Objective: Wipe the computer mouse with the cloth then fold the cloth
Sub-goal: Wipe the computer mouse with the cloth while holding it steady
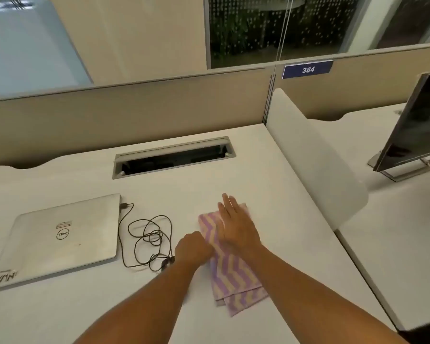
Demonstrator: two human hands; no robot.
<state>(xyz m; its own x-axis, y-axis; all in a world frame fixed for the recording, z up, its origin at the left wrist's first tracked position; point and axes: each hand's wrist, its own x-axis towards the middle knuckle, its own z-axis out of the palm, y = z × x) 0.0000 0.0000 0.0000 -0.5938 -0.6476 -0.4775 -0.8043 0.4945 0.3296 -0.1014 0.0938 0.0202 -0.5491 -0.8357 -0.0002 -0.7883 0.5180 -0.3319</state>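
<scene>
Desk [271, 170]: one cloth [230, 274], two hands, one laptop [60, 238].

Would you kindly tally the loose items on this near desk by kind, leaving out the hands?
Laptop: 1
Cable: 1
Cloth: 1
Total: 3
No computer mouse shows on the desk.

Cloth [230, 274] purple-cream zigzag; laptop [60, 238] silver, probably.

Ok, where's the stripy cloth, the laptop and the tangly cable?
Cloth [233, 276]: head view, on its striped middle.
Laptop [60, 239]: head view, on the closed lid near the logo.
Cable [149, 234]: head view, on the tangled loops.
</scene>
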